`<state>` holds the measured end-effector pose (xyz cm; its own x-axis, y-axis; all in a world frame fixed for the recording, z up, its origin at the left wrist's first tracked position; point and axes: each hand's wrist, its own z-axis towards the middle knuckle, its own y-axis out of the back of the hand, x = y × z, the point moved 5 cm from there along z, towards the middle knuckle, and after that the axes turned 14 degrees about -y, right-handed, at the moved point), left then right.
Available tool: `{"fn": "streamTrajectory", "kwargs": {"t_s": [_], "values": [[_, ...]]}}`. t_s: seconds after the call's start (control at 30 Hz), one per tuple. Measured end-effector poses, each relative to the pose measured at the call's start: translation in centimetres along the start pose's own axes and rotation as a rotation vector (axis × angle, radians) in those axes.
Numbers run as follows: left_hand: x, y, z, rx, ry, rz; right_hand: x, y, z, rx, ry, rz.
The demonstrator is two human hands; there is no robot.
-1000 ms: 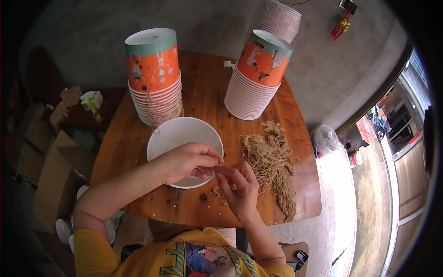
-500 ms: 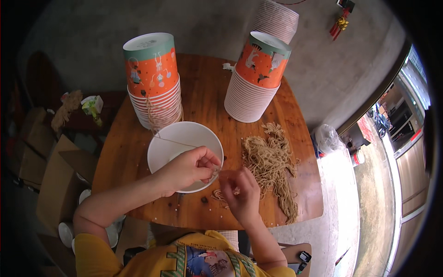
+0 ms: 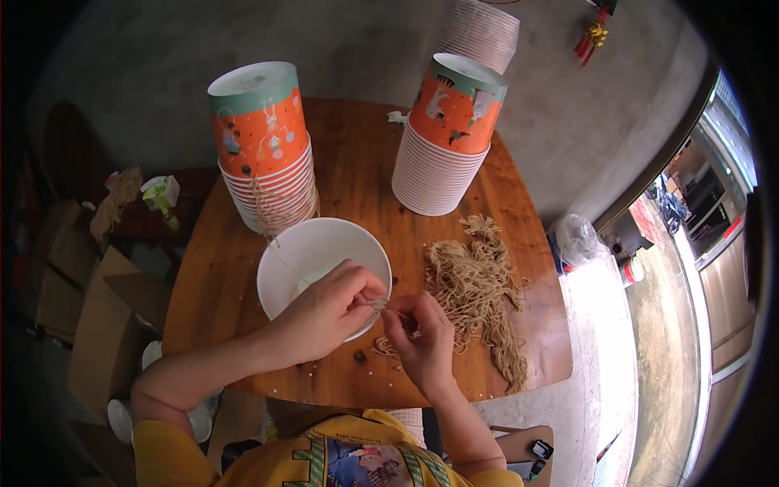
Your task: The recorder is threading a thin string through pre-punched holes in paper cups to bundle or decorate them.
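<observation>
My left hand [image 3: 333, 312] is over a white paper tub [image 3: 276, 280], its thumb and fingers pinched on a thin tan string [image 3: 281, 258]. My right hand [image 3: 422, 333] meets it at the tub's right edge, also pinching the string, a small loop of which shows between the fingertips. From the left hand the string runs up across the tub toward more string [image 3: 261, 207] draped on the left tub stack. A tangled heap of tan string [image 3: 466, 276] lies on the table just right of my right hand. Some of the tub's inside is hidden by my left hand.
Upside-down stacks of orange-and-green printed tubs stand at the back left [image 3: 260, 122] and back right [image 3: 450, 122] of the wooden table [image 3: 349, 162]. Behind rises another stack [image 3: 479, 36]. Cardboard boxes [image 3: 114, 325] holding white tubs sit left. A plastic bag [image 3: 576, 243] is to the right.
My right hand's fingers have closed in beside the left fingertips, and a small string loop now shows between them. The string across the tub hangs at a steeper slant. The view has shifted slightly.
</observation>
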<state>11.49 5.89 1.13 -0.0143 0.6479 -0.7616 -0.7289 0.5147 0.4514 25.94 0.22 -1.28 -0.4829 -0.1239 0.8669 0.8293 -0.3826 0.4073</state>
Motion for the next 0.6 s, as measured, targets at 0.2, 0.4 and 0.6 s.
{"fn": "streamTrajectory", "kwargs": {"t_s": [0.2,0.4,0.6], "values": [[-1.0,0.0,0.1,0.038,-0.062,0.246,0.2,-0.2,-0.6,-0.032,0.105,-0.098],[-1.4,0.0,-0.1,-0.015,-0.033,0.359,0.7,-0.2,-1.0,-0.112,0.248,-0.188],[-0.7,-0.2,-0.2,-0.074,0.088,0.114,1.0,-0.1,-1.5,-0.152,0.339,-0.213]]}}
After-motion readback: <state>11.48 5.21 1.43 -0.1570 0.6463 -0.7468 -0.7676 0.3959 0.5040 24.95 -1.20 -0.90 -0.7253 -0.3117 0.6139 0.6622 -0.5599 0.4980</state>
